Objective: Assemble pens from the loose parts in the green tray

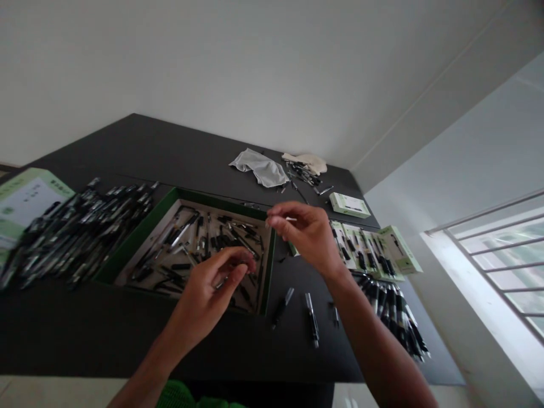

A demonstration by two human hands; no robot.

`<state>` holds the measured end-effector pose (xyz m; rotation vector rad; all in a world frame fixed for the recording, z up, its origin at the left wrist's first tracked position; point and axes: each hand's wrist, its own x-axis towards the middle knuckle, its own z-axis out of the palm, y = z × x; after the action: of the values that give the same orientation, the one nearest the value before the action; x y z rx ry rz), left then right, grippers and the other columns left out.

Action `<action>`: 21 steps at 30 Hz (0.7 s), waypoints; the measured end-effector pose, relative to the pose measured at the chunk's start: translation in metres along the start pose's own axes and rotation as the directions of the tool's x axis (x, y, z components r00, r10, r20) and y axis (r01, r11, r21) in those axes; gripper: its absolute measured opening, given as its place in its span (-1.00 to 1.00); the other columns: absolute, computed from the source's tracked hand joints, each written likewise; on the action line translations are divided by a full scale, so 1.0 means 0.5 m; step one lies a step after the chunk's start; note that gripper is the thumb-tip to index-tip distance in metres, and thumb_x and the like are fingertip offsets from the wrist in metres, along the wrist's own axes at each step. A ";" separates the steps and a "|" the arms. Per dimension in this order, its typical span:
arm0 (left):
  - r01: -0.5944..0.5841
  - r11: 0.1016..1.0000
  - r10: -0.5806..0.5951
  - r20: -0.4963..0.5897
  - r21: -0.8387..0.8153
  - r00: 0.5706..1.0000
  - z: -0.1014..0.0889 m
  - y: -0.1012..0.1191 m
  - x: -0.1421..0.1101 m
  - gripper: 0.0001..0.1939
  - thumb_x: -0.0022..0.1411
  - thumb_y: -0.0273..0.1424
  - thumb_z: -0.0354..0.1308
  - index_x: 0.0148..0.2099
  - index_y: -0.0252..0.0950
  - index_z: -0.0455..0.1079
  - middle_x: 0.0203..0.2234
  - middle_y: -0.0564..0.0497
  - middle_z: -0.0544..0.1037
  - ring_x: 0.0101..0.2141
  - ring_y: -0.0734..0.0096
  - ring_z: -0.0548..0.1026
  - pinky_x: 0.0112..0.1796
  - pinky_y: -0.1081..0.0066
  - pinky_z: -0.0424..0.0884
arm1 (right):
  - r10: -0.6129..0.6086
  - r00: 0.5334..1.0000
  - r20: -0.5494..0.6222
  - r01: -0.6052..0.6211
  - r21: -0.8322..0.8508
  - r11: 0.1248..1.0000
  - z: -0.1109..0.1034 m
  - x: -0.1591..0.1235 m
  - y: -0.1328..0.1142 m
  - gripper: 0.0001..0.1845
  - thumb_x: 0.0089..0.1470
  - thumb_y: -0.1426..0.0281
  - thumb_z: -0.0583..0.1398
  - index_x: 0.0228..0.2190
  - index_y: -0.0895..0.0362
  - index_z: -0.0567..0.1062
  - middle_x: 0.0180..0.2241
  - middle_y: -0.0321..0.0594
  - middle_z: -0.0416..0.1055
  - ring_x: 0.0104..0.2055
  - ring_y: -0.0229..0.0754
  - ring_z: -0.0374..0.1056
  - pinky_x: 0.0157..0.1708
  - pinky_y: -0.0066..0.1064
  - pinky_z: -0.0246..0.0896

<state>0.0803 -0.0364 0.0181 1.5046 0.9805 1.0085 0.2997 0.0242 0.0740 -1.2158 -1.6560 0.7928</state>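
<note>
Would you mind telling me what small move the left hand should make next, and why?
Probably close the left hand on one pen part and lift it out: its fingers reach into the green tray of loose parts, while the right hand pinches a thin piece above.

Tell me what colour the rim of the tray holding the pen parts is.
Dark green rim, seen in the head view.

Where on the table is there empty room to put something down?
Bare table lies behind the green tray, left of the grey cloth. A bare strip also runs along the front edge below the tray. It is crowded at the pen pile and the green boxes.
</note>
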 end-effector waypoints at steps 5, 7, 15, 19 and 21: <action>-0.058 0.997 0.059 -0.020 0.043 0.998 0.029 0.018 -0.020 -0.75 0.43 -0.18 0.24 0.00 -0.21 0.57 -0.11 -0.06 0.70 -0.10 0.26 0.69 -0.03 0.38 0.59 | -0.017 1.000 0.006 0.016 0.076 0.997 0.014 -0.136 -0.071 -0.87 0.18 0.29 0.41 -0.28 0.10 0.70 -0.39 -0.27 0.62 -0.42 -0.28 0.44 -0.41 -0.45 0.32; -0.082 0.995 0.083 -0.018 0.048 0.996 0.037 0.023 -0.033 -0.75 0.43 -0.20 0.25 0.02 -0.20 0.58 -0.09 -0.05 0.71 -0.09 0.26 0.69 -0.03 0.39 0.59 | -0.041 0.999 0.023 0.040 0.018 0.999 0.013 -0.145 -0.077 -0.91 0.19 0.34 0.40 -0.28 0.09 0.70 -0.39 -0.29 0.61 -0.42 -0.28 0.43 -0.41 -0.45 0.31; -0.093 0.995 0.093 -0.007 -0.043 0.996 0.055 0.043 -0.072 -0.76 0.46 -0.21 0.23 0.06 -0.19 0.54 -0.07 -0.02 0.70 -0.11 0.36 0.68 -0.03 0.46 0.57 | -0.164 0.977 0.135 0.172 -0.048 0.984 -0.013 -0.173 -0.103 -0.76 0.24 0.42 0.37 -0.04 0.04 0.68 -0.19 -0.28 0.67 -0.28 -0.28 0.51 -0.19 -0.42 0.42; -0.107 0.987 0.110 0.016 -0.118 0.994 0.058 0.060 -0.073 -0.78 0.49 -0.23 0.20 0.06 -0.19 0.52 -0.12 0.01 0.70 -0.13 0.41 0.68 -0.02 0.48 0.57 | -0.148 0.982 0.120 0.153 -0.031 0.988 -0.021 -0.191 -0.115 -0.68 0.25 0.45 0.35 0.03 0.02 0.62 -0.15 -0.31 0.68 -0.29 -0.29 0.49 -0.19 -0.42 0.42; -0.106 0.983 0.110 0.018 -0.147 0.994 0.060 0.068 -0.071 -0.80 0.48 -0.23 0.20 0.02 -0.20 0.51 -0.16 0.01 0.70 -0.15 0.40 0.68 -0.03 0.47 0.58 | -0.148 0.985 0.095 0.152 -0.041 0.988 -0.021 -0.199 -0.118 -0.69 0.26 0.46 0.32 0.03 0.02 0.60 -0.16 -0.31 0.67 -0.28 -0.28 0.48 -0.20 -0.40 0.41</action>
<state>0.1001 -0.0837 0.0441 1.4578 0.7957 1.1106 0.2981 -0.0887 0.1011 -1.0866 -1.8273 0.7278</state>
